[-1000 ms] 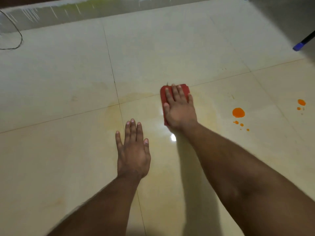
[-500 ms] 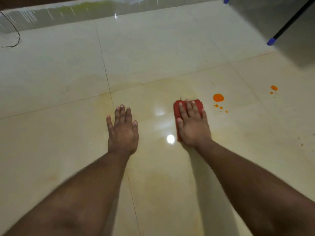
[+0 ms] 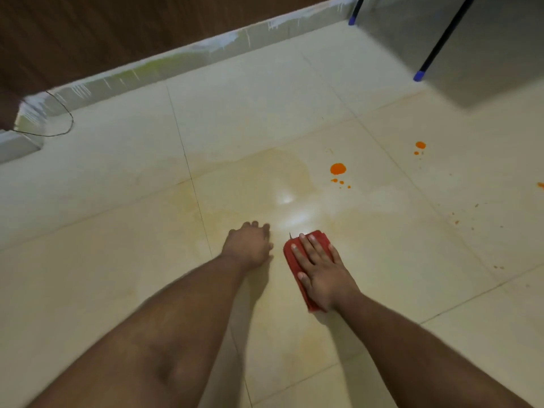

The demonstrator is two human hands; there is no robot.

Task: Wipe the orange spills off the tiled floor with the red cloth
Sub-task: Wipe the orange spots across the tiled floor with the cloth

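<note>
Change: since a second ago the right hand (image 3: 322, 270) has dragged the red cloth (image 3: 297, 260) back toward the body and away from the orange spills, so both hands now sit lower in the view and closer together.
Meaning for the task: judging by the faint yellowish film (image 3: 282, 169) left on the tile at 12 o'clock from the cloth, that patch has been wiped, but the bright drops remain untouched; the job looks partly done.
Right hand: laid flat on top of the cloth, fingers straight and slightly spread, pressing it to the tiled floor (image 3: 117, 219); palm down, wrist low, forearm running back toward 5 o'clock.
Left hand: (image 3: 248, 245) planted on the floor just beside the cloth at its 9 o'clock, not touching it; it appears to prop the body. Its fingers look bent under at the knuckles, but blur keeps me from telling whether they are curled or flat.
Cloth: folded into a narrow pad, mostly hidden under the right hand, red edges showing along the left side and at the fingertips.
Spills: largest orange spot (image 3: 337, 168) with small droplets below it, at 1 o'clock from the cloth and well apart; a smaller spot (image 3: 420, 145) farther off at 2 o'clock; fine specks (image 3: 457, 222) toward 3 o'clock.
Next move: probably a push of the cloth forward and right onto the big spot.
</note>
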